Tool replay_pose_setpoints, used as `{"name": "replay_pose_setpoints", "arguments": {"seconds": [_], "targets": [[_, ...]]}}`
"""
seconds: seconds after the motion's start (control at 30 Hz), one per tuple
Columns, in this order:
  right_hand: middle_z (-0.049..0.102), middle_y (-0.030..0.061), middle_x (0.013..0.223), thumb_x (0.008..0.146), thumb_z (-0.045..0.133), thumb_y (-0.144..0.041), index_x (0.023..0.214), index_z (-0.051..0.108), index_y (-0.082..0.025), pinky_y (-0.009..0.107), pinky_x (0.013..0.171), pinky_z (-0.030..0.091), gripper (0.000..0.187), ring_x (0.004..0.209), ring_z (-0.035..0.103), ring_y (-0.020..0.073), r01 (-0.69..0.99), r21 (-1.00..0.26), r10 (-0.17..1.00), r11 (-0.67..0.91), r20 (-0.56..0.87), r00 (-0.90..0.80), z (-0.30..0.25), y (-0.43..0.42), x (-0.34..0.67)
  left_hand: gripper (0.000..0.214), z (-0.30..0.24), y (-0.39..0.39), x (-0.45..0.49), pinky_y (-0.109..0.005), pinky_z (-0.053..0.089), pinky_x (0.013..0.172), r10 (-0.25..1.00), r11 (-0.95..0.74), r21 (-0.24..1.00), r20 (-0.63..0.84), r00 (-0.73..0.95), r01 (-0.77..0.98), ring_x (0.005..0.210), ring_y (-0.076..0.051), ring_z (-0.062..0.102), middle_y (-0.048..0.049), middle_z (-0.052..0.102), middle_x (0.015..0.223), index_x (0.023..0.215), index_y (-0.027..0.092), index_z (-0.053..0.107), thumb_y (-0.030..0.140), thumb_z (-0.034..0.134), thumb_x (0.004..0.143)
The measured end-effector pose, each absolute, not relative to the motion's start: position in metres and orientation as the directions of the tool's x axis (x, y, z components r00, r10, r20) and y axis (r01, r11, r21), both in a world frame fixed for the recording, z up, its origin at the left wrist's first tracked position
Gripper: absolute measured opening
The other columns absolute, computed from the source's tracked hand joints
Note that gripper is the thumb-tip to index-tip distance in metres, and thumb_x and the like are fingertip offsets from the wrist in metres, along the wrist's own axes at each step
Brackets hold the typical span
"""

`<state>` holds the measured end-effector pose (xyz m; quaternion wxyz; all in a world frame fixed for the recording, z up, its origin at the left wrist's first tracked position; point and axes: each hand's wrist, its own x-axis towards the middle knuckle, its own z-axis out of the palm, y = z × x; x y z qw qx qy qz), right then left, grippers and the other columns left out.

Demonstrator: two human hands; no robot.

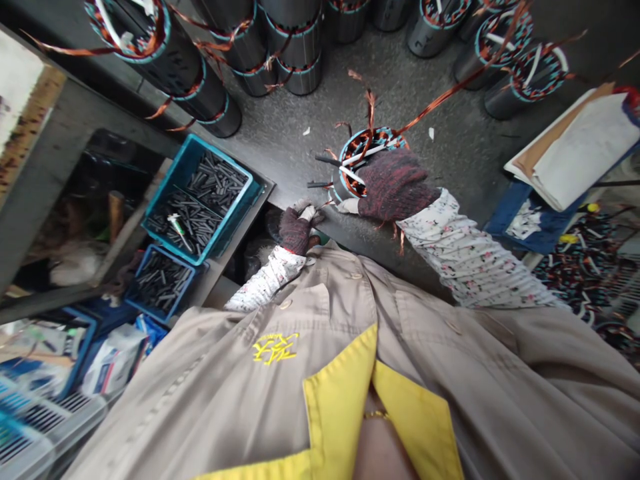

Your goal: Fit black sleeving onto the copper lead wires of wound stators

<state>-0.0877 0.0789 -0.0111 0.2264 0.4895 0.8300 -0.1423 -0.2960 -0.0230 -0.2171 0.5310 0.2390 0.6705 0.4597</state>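
Note:
A motor stator (357,167) with copper windings and white strips lies tilted on a dark padded ledge (370,250), its copper leads trailing upward. My right hand (395,185), in a dark red knit glove, wraps over the stator's side. Two black rods (323,170) stick out of the stator's left side. My left hand (295,230), also gloved, sits just below the stator and pinches a small white piece (307,213). Floral sleeves (465,253) cover both forearms.
Blue crates (197,200) of black rods stand on a shelf at left. Several wound stators (295,53) stand on the floor ahead. Papers (583,150) lie at right above a heap of copper wire (585,267). My beige coat (280,360) fills the bottom.

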Motion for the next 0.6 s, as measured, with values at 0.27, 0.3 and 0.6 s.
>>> {"name": "replay_pose_setpoints", "arguments": {"seconds": [0.27, 0.3, 0.6], "targets": [[0.083, 0.0406, 0.161, 0.124, 0.081, -0.059, 0.157, 0.086, 0.002, 0.058, 0.122, 0.058, 0.07, 0.154, 0.08, 0.0544, 0.871, -0.007, 0.753, 0.491, -0.499, -0.429, -0.01, 0.078, -0.087, 0.031, -0.23, -0.032, -0.295, -0.035, 0.074, 0.105, 0.845, 0.414, 0.907, -0.416, -0.336, -0.081, 0.116, -0.024, 0.093, -0.0066, 0.098, 0.122, 0.127, 0.021, 0.089, 0.041, 0.1, 0.106], [0.084, 0.0397, 0.161, 0.124, 0.08, -0.06, 0.157, 0.086, 0.001, 0.059, 0.122, 0.058, 0.071, 0.153, 0.08, 0.0543, 0.87, -0.004, 0.754, 0.494, -0.496, -0.43, -0.011, 0.078, -0.087, 0.032, -0.233, -0.032, -0.295, -0.036, 0.075, 0.105, 0.847, 0.399, 0.913, -0.402, -0.347, -0.085, 0.113, -0.025, 0.093, -0.0072, 0.098, 0.123, 0.127, 0.021, 0.089, 0.041, 0.101, 0.104], [0.084, 0.037, 0.163, 0.12, 0.083, -0.074, 0.162, 0.086, -0.003, 0.06, 0.121, 0.061, 0.083, 0.151, 0.082, 0.0545, 0.857, -0.017, 0.755, 0.514, -0.466, -0.462, -0.017, 0.081, -0.085, 0.035, -0.249, -0.027, -0.293, -0.035, 0.08, 0.102, 0.83, 0.361, 0.918, -0.397, -0.393, -0.165, 0.114, -0.027, 0.097, -0.005, 0.099, 0.122, 0.125, 0.028, 0.091, 0.042, 0.106, 0.097]]}}
